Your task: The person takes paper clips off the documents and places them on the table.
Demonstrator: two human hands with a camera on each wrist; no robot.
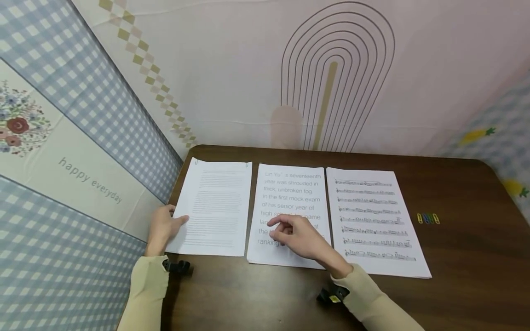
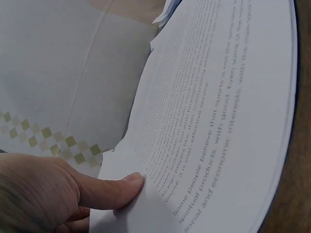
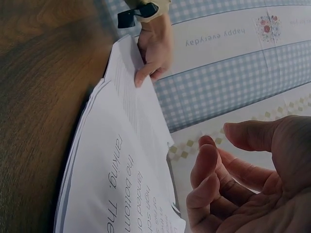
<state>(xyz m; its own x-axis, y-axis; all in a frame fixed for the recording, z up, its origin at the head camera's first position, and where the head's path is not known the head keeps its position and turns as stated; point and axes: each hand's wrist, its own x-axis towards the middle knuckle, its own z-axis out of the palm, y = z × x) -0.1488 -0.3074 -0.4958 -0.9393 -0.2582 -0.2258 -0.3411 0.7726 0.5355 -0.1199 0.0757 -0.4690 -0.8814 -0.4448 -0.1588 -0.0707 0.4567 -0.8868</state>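
My left hand [image 1: 162, 226] grips the left edge of a stack of printed sheets [image 1: 217, 207], thumb on top and the other fingers partly hidden at the edge. Small paper clips sit at this stack's two top corners, one being a clip [image 1: 247, 164] on the right. In the left wrist view the thumb [image 2: 114, 191] presses on the margin beside the small text. Over the middle stack of large-print sheets [image 1: 290, 184] hovers my right hand [image 1: 300, 235], fingers loosely bent. The right wrist view shows a gap between its thumb and forefinger, with nothing held.
A stack of sheet music [image 1: 368, 220] lies right of the middle stack. Several coloured paper clips [image 1: 428, 219] lie in a row farther right on the brown table [image 1: 468, 257]. Patterned cloth [image 1: 232, 73] hangs behind the table, and checked cloth [image 1: 83, 248] borders its left side.
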